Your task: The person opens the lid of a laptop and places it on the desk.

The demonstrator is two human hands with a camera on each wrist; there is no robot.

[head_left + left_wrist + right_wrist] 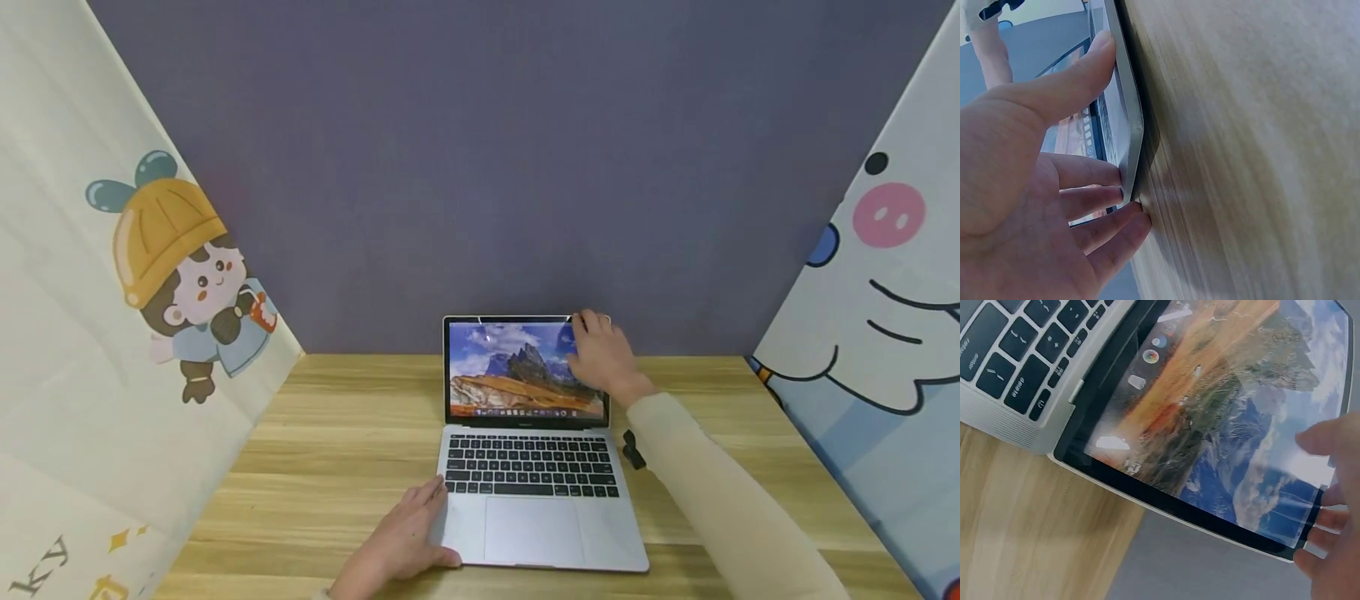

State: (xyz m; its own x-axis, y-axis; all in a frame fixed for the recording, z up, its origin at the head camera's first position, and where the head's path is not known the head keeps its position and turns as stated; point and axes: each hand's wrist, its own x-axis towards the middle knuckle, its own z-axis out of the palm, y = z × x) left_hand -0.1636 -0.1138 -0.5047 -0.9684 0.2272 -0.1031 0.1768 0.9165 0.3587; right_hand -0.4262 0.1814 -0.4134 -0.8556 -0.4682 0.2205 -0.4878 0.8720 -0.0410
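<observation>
A silver laptop point(465, 521) with black keys stands unfolded on the wooden table, its screen point(517, 367) lit with a mountain picture. My right hand point(602, 350) holds the lid's upper right corner. In the right wrist view, the right hand point(1341, 500) has its thumb in front of the screen point(1222, 431) and its fingers at the lid's edge. My left hand point(405, 533) grips the base's front left corner. Seen from the left wrist, the left hand point(1029, 162) has its thumb on the laptop's edge point(1130, 106) and fingertips along the adjoining side, some touching the table.
The wooden table point(337, 442) extends to both sides of the laptop. Behind it rises a grey-blue panel point(480, 167). Cartoon-printed white sheets stand at the left point(60, 333) and right point(885, 292). A small black piece point(633, 450) shows beside the right sleeve.
</observation>
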